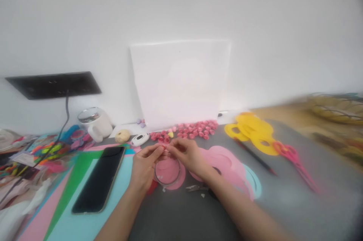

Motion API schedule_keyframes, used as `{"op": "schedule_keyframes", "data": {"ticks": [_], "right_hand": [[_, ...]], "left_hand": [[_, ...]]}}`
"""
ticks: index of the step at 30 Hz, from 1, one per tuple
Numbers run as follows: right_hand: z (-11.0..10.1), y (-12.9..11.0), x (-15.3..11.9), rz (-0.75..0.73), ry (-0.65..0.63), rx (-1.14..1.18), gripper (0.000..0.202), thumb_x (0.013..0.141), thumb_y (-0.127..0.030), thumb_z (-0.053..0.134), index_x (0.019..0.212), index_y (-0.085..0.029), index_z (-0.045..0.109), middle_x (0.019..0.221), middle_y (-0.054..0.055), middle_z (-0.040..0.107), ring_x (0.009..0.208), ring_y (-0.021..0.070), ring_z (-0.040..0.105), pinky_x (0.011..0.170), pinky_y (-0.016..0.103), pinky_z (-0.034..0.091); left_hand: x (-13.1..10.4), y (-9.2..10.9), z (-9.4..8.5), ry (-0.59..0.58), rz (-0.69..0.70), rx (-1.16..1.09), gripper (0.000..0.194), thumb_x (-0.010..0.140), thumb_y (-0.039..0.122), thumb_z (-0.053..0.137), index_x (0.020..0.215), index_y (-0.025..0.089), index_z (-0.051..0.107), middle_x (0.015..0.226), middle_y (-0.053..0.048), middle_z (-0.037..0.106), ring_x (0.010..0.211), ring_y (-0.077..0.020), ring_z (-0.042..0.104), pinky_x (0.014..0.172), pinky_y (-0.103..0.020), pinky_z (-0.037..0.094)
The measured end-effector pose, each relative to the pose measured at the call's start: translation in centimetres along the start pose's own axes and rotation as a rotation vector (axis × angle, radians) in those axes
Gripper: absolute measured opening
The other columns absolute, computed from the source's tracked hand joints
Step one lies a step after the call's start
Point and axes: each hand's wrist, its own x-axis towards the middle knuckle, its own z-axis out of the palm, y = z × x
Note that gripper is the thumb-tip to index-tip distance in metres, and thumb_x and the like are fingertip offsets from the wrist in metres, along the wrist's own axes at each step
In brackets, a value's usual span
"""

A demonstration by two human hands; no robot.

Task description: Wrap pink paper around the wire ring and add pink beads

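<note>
Blur: the whole view is soft; small details are hard to make out.
Cut off: both forearms are cut by the lower edge; a wire basket (337, 108) at far right is smeared and partly out of frame.
Hidden: the small pink piece (165, 148) is mostly covered by fingertips; its shape cannot be told.
Left hand (145, 165): fingers curled, thumb and forefinger pinched on the small pink piece.
Right hand (188, 154): fingers bent, tips closed on the same piece from the other side.
Location: the piece is held just above a round clear lid (168, 173) lying on pink paper circles (227, 163) on the grey bench (176, 214).
Nearby: a row of pink paper rolls (195, 129) behind the hands; a black phone (100, 178) to the left; yellow paper rings (255, 131), a pencil (253, 156) and pink scissors (296, 161) to the right.
</note>
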Motion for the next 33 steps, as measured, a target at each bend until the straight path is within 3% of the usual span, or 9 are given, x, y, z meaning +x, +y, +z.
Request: {"op": "schedule_keyframes", "data": {"ticks": [5,9,16,23,27,33], "right_hand": [[0.3,-0.4,0.0,0.171,-0.127,0.200,0.025,0.078,-0.037,0.058,0.073,-0.013,0.066,0.066,0.002,0.063,0.060,0.0109,0.058,0.057,0.022,0.049],[0.5,-0.6,-0.1,0.227,-0.108,0.252,0.027,0.075,-0.039,0.060,0.076,-0.013,0.070,0.069,0.004,0.067,0.060,0.0117,0.059,0.059,0.024,0.051],[0.7,-0.4,-0.2,0.201,-0.058,0.251,0.025,0.075,-0.033,0.060,0.084,-0.015,0.073,0.070,0.005,0.069,0.064,0.0137,0.061,0.059,0.025,0.051],[1.1,-0.1,-0.2,0.196,0.035,0.187,0.019,0.074,-0.025,0.060,0.081,-0.015,0.073,0.067,0.005,0.070,0.061,0.0141,0.062,0.056,0.023,0.049],[1.4,-0.1,-0.3,0.181,0.087,0.137,0.017,0.075,-0.026,0.060,0.075,-0.014,0.072,0.066,0.006,0.070,0.059,0.0139,0.062,0.058,0.024,0.049],[1.5,0.0,-0.3,0.142,0.071,0.188,0.018,0.074,-0.024,0.059,0.083,-0.016,0.073,0.073,0.005,0.071,0.067,0.0157,0.065,0.060,0.024,0.051]], "left_hand": [[0.1,0.0,-0.1,0.044,0.090,0.066,0.024,0.049,0.024,0.081,0.066,0.011,0.071,0.056,-0.003,0.068,0.051,-0.0117,0.058,0.056,-0.024,0.049],[0.1,-0.1,-0.1,0.041,0.140,0.115,0.022,0.051,0.022,0.080,0.067,0.011,0.072,0.056,-0.003,0.067,0.053,-0.0121,0.057,0.056,-0.025,0.049],[-0.1,-0.2,-0.1,0.068,0.229,0.271,0.020,0.055,0.023,0.077,0.072,0.013,0.073,0.062,-0.004,0.069,0.057,-0.0144,0.059,0.061,-0.028,0.051],[-0.4,-0.3,-0.4,0.074,0.323,0.431,0.018,0.059,0.026,0.076,0.074,0.016,0.073,0.076,-0.006,0.072,0.071,-0.0197,0.064,0.071,-0.032,0.053],[-0.4,-0.4,-0.4,0.085,0.342,0.431,0.017,0.059,0.026,0.076,0.073,0.016,0.073,0.078,-0.006,0.072,0.074,-0.0212,0.065,0.071,-0.032,0.053],[-0.4,-0.3,-0.4,0.085,0.368,0.442,0.015,0.060,0.025,0.075,0.072,0.018,0.074,0.078,-0.006,0.072,0.076,-0.0216,0.065,0.072,-0.032,0.053]]}}
